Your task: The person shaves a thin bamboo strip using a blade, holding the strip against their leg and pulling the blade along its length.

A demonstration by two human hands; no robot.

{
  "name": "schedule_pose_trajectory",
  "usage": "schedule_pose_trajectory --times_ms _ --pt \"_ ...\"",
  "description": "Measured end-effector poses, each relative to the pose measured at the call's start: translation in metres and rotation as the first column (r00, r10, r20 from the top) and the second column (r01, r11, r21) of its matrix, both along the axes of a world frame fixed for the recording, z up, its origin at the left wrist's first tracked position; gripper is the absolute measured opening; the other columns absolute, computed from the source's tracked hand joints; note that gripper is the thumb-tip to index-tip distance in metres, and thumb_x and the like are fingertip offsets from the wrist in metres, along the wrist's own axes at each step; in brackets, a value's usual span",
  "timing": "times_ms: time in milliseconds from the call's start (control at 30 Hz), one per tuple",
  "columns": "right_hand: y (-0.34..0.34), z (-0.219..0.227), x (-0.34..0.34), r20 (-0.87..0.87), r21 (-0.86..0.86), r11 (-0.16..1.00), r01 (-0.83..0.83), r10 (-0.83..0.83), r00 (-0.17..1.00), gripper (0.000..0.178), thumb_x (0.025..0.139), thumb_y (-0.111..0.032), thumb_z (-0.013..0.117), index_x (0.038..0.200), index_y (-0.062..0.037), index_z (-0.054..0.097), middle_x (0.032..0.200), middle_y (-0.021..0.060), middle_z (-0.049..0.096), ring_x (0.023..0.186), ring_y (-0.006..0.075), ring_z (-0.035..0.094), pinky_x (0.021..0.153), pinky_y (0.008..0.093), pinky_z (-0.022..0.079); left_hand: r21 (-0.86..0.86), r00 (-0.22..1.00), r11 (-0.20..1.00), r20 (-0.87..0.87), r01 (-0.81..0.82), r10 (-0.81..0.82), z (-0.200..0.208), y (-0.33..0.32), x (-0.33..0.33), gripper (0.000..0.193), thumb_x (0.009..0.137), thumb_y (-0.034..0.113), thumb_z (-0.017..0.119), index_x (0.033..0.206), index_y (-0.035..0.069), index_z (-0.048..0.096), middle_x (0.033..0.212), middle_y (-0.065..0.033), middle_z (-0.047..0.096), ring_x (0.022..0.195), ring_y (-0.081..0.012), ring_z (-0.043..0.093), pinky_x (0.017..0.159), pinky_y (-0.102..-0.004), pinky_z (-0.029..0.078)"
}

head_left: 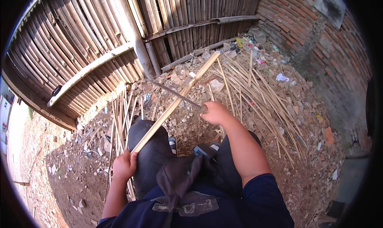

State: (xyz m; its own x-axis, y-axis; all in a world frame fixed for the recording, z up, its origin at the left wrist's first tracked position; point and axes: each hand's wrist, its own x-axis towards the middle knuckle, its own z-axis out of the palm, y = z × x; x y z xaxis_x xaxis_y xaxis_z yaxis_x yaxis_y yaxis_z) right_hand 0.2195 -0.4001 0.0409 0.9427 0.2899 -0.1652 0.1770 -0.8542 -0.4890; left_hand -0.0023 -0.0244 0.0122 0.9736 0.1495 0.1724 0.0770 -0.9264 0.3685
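Left pile (119, 115): thin strips on the ground (79, 180) beside the left leg (148, 148); apparently kept close at hand.
Left hand (124, 164): grasping the strip's lower end, thumb uppermost, presumably to steady it and keep fingers clear of the edge.
Strip (167, 111): slants up and away above the left leg; contact with the leg cannot be confirmed. Pale yellow, long, flat, straight, with a joint in the upper half.
Knife (165, 88): dark, narrow blade crossing the strip; contact uncertain.
Right hand (216, 113): clenched around the knife's handle, likely for control.
Right pile (275, 118): many strips, roughly parallel, fanned on littered ground.
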Motion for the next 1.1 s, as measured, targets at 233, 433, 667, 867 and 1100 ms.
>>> schedule_pose_trajectory --times_ms 233,433,667,867,1100 --pt "0.007 0.003 -0.002 -0.058 -0.054 0.989 -0.137 0.134 0.989 0.037 0.080 -0.029 0.073 0.112 -0.0112 0.071 0.106 0.0218 0.071 0.106 0.0383 0.067 0.093 0.0468 0.054 0.002 0.999 1.000 -0.032 0.000 0.000 -0.002 0.002 -0.001 0.042 0.098 0.038 0.060 0.074 0.005 0.052 0.059 -0.0206 0.059 0.057 -0.0438 0.061 0.054 -0.0535 0.048" --pt "-0.004 -0.008 0.018 -0.129 -0.050 0.998 -0.028 0.021 0.991 0.046 0.081 -0.030 0.073 0.122 -0.0098 0.070 0.112 0.0210 0.071 0.107 0.0379 0.067 0.094 0.0445 0.053 0.024 1.000 1.000 -0.023 -0.004 0.004 0.002 0.002 0.001 0.042 0.098 0.038 0.061 0.073 0.005 0.052 0.059 -0.0201 0.059 0.056 -0.0432 0.061 0.053 -0.0525 0.047" --pt "0.010 0.012 -0.010 -0.065 -0.052 0.997 -0.051 0.048 0.997 0.038 0.081 -0.028 0.070 0.116 -0.0127 0.071 0.110 0.0194 0.071 0.106 0.0377 0.067 0.092 0.0457 0.054 0.016 1.000 1.000 -0.026 -0.003 0.003 0.000 0.003 -0.001 0.041 0.098 0.038 0.060 0.074 0.005 0.052 0.060 -0.0207 0.059 0.057 -0.0434 0.061 0.054 -0.0526 0.047" --pt "-0.001 0.005 0.009 -0.068 -0.043 0.993 -0.111 0.108 0.992 0.037 0.079 -0.028 0.074 0.108 -0.0063 0.072 0.104 0.0205 0.072 0.101 0.0376 0.068 0.090 0.0454 0.054 0.009 0.999 1.000 -0.039 -0.010 0.010 0.002 0.000 0.001 0.041 0.098 0.038 0.060 0.075 0.005 0.052 0.060 -0.0207 0.059 0.058 -0.0438 0.061 0.055 -0.0535 0.048" --pt "0.000 -0.002 0.007 -0.057 -0.010 0.997 -0.078 0.077 0.995 0.038 0.079 -0.029 0.075 0.108 -0.0046 0.072 0.103 0.0219 0.072 0.101 0.0383 0.068 0.090 0.0455 0.054 0.016 0.999 1.000 -0.043 -0.026 0.026 0.000 0.001 0.000 0.041 0.099 0.038 0.059 0.075 0.005 0.053 0.061 -0.0207 0.060 0.059 -0.0438 0.062 0.056 -0.0538 0.048"
